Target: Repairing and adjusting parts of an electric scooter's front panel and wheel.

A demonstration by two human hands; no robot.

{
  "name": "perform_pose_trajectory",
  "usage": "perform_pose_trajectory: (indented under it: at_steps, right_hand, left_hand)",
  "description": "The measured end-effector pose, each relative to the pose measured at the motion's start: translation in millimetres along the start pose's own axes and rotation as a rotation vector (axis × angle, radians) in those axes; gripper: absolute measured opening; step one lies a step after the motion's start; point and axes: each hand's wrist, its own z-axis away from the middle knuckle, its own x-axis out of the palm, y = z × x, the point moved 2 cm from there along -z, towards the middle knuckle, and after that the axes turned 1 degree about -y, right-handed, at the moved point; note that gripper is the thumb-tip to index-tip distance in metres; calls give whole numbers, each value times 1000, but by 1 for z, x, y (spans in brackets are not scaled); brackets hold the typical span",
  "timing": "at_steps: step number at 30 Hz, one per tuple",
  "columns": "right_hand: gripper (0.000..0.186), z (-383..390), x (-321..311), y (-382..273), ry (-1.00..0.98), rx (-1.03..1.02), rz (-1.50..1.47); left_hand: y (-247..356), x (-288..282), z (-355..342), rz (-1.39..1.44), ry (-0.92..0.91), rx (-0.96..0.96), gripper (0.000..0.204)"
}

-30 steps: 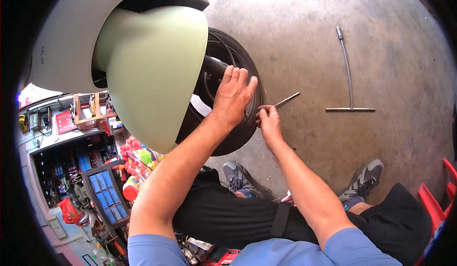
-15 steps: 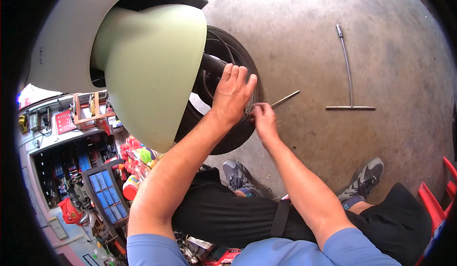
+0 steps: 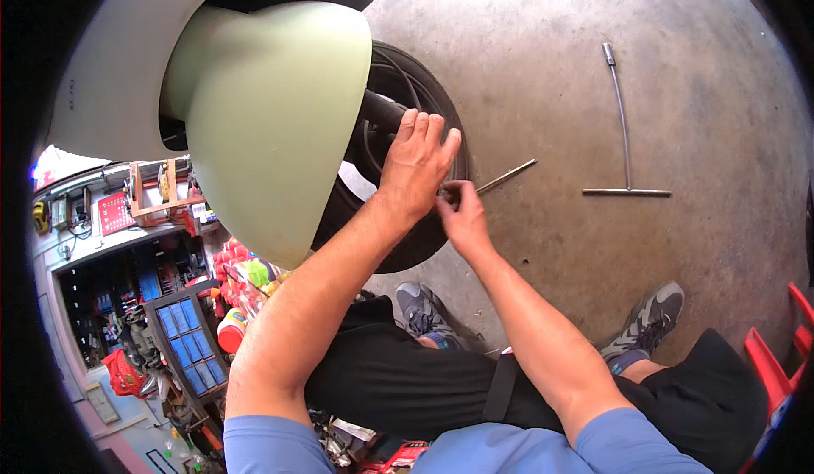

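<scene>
A pale green front fender (image 3: 271, 126) covers part of a black-tyred wheel (image 3: 445, 109). A dark fork leg (image 3: 381, 111) runs down beside the wheel. My left hand (image 3: 415, 169) is wrapped over the fork leg's lower end, fingertips bent on its far side; the palm and thumb are hidden. Just right of it, my right hand (image 3: 465, 220) pinches with thumb and forefinger at the wheel's side. What sits between those fingertips is too small and covered to name. A thin steel rod (image 3: 509, 175) shows beyond the right hand, its near end hidden.
A T-handle socket wrench (image 3: 626, 126) lies on the concrete floor (image 3: 543, 75) to the right. My shoes (image 3: 649, 321) stand below the wheel. Shelves and a blue-drawered parts cabinet (image 3: 191, 347) fill the left. Red plastic parts (image 3: 767, 372) stand at the right edge.
My right hand has shifted slightly left, closer to the left hand, and its fingers have turned so the pinch shows more. The left hand keeps its place on the fork leg.
</scene>
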Motion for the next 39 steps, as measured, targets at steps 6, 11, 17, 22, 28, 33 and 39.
perform_pose_trajectory:
  at_steps: [6,11,17,22,28,33,39]
  right_hand:
    - [29,5,1,3,45,-36,89]
    - [28,-3,-14,14,60,288,-238]
    - [29,7,5,-8,4,-68,129]
    - [33,3,-4,9,110,204,-188]
    - [35,8,1,-8,28,106,85]
    - [28,7,1,-7,37,130,72]
    - [27,6,2,-3,19,151,74]
  left_hand:
    - [1,-1,3,14,-64,-3,55]
    - [2,0,1,12,-27,2,58]
    - [0,0,2,14,4,-1,56]
    - [1,0,-1,-2,-27,4,57]
    - [0,5,0,-22,6,-5,59]
    - [0,2,0,-2,-16,-3,63]
    - [0,1,0,1,-31,-8,65]
